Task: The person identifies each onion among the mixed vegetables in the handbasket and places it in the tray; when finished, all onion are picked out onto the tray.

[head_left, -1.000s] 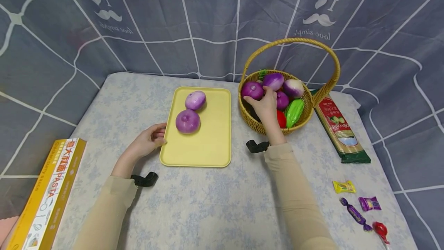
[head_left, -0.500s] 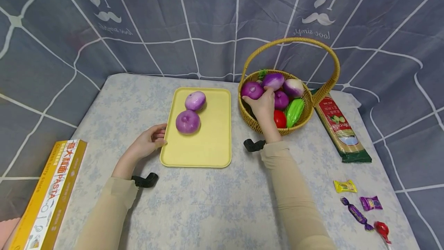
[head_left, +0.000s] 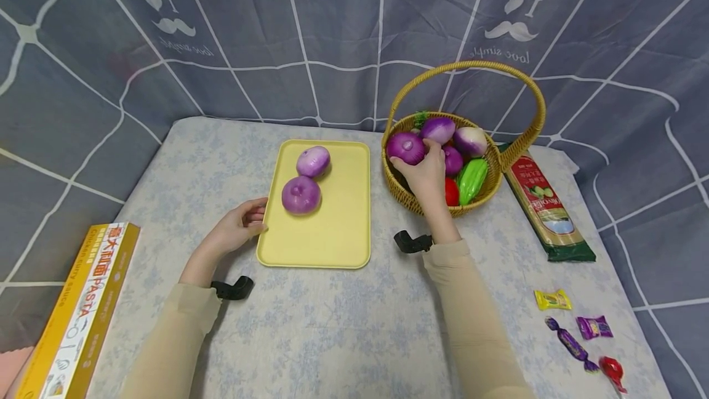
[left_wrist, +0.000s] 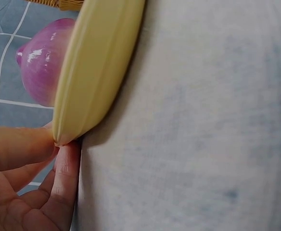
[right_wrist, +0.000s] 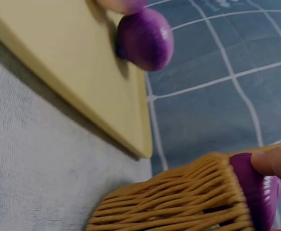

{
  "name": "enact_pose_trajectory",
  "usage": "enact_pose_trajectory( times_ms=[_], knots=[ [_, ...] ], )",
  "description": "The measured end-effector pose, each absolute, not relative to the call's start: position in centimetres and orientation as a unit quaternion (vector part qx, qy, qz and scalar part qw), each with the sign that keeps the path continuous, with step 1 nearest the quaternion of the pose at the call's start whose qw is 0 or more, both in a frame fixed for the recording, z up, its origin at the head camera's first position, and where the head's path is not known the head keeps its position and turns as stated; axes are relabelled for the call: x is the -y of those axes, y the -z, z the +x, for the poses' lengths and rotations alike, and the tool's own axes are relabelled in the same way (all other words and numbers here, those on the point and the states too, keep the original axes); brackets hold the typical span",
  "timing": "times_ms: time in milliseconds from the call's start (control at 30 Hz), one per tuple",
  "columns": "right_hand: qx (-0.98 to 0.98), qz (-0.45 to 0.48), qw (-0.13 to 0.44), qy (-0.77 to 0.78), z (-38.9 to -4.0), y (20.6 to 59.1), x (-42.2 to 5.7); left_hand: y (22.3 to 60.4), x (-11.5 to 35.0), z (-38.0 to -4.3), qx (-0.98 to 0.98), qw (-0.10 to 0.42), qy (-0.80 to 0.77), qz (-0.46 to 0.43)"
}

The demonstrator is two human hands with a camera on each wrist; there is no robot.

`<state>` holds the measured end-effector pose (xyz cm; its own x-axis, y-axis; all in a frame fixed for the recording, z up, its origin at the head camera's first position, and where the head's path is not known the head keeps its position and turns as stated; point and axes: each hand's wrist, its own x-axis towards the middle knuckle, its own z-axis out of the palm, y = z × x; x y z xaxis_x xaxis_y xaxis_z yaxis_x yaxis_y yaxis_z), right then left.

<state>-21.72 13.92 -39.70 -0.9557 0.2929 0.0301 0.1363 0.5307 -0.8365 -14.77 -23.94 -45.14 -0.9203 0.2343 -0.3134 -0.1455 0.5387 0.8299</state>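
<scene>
My left hand (head_left: 231,228) pinches the left rim of a yellow tray (head_left: 339,226), thumb above and a finger beneath in the left wrist view. A round purple onion (head_left: 301,195) and a paler purple-white onion (head_left: 313,161) lie on the tray. At the wicker basket (head_left: 400,194), my right hand (head_left: 425,178) grips another purple onion (head_left: 405,147) near the left rim, thumb on its near left side and fingers at its right. The right wrist view shows this onion (right_wrist: 256,192) partly behind the weave, with the thumb on it.
The basket, with a tall handle (head_left: 471,65), also holds other purple vegetables, a green vegetable (head_left: 473,181) and a red one (head_left: 451,192). A pasta bag (head_left: 545,205), several wrapped candies (head_left: 570,340) and a lollipop (head_left: 612,369) lie right. A pasta box (head_left: 83,306) stands left.
The right hand has shifted slightly, and the onion it grips has moved a little toward the front and right, looking slightly larger. The left hand and tray stay in place.
</scene>
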Motion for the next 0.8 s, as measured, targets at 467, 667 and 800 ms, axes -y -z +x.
enact_pose_trajectory(
  times_ms=[467, 667, 800],
  knots=[
    [0.835, -0.031, 0.099, -0.541, -18.1, 37.2, -11.5, 45.2, 23.8, -14.8, -0.853, 0.195, -0.483, 0.027],
    [0.840, -0.006, 0.085, -0.536, -17.8, 37.8, -9.5, 45.2, 23.7, -14.8, -0.854, 0.195, -0.482, 0.026],
    [0.849, 0.027, 0.061, -0.523, -17.9, 38.8, -8.0, 45.2, 23.7, -14.8, -0.854, 0.197, -0.481, 0.024]
  ],
)
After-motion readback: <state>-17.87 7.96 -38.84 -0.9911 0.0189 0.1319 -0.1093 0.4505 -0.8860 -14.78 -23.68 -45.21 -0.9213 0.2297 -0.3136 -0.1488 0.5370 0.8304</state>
